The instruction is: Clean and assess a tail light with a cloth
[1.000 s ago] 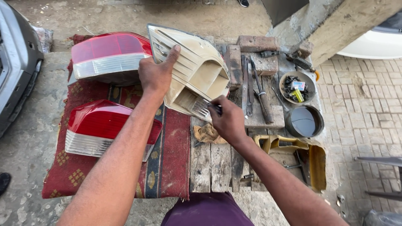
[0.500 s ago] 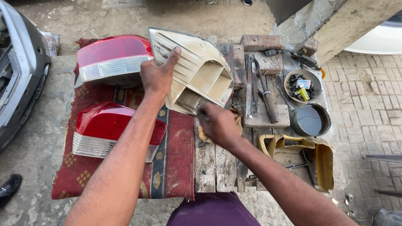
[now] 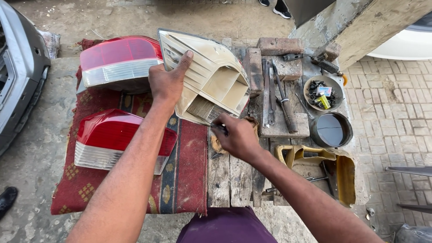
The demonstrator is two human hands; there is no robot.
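- The left hand point(image 3: 167, 84) is closed on the edge of the cream tail-lamp housing point(image 3: 211, 81), thumb stretched over its ribbed face, and holds it tilted above the wooden bench point(image 3: 229, 180).
- The right hand point(image 3: 237, 137) is curled shut around a small dark tool; I cannot tell which tool it is. Its tip is at the lower open compartment of the housing.
- To do this well, I think the left hand should keep the housing steady and take the push, because the plastic wall looks thin and may crack.
- The tool should work in short strokes, away from the holding fingers.
- Two red tail-lamp lenses point(image 3: 119, 63) point(image 3: 117, 139) lie on the patterned rug point(image 3: 186, 180) to the left; it is better that no scrapings fall on them.
- Bricks point(image 3: 279, 45), long metal tools point(image 3: 283, 99), a bowl of small parts point(image 3: 324, 92) and a tin of dark liquid point(image 3: 332, 129) stand at the right.
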